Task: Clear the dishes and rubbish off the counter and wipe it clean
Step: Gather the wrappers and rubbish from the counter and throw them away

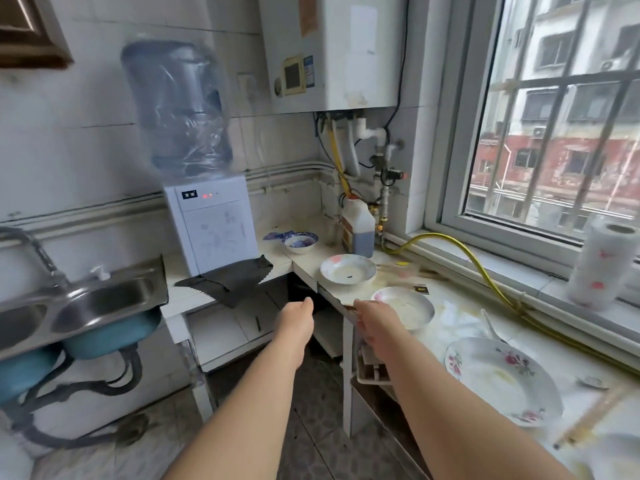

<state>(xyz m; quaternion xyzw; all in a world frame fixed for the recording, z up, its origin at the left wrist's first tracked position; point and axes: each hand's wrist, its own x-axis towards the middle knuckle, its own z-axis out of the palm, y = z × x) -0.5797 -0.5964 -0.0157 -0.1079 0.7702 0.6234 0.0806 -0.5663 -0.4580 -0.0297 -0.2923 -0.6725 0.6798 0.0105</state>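
Observation:
Dirty dishes stand along the stained white counter (pixel 446 317): a blue-and-white bowl (pixel 299 241) at the back, a shallow flowered plate (pixel 348 269), a white bowl (pixel 408 308), and a large rose-patterned plate (pixel 502 379) nearest me. A white spoon (pixel 491 326) lies between bowl and large plate. Chopsticks (pixel 588 420) lie at the lower right. A dark cloth (pixel 232 280) hangs over the counter edge by the dispenser. My left hand (pixel 298 318) reaches forward in the air, holding nothing. My right hand (pixel 375 323) is at the counter's front edge beside the white bowl; its grip is unclear.
A steel double sink (pixel 104 299) is at the left. A water dispenser (pixel 211 223) stands on the counter, with a jug of dark liquid (pixel 358 225) in the corner. A yellow hose (pixel 485 271) runs along the sill, where a paper towel roll (pixel 602 265) stands. A small wrapper (pixel 421 289) lies nearby.

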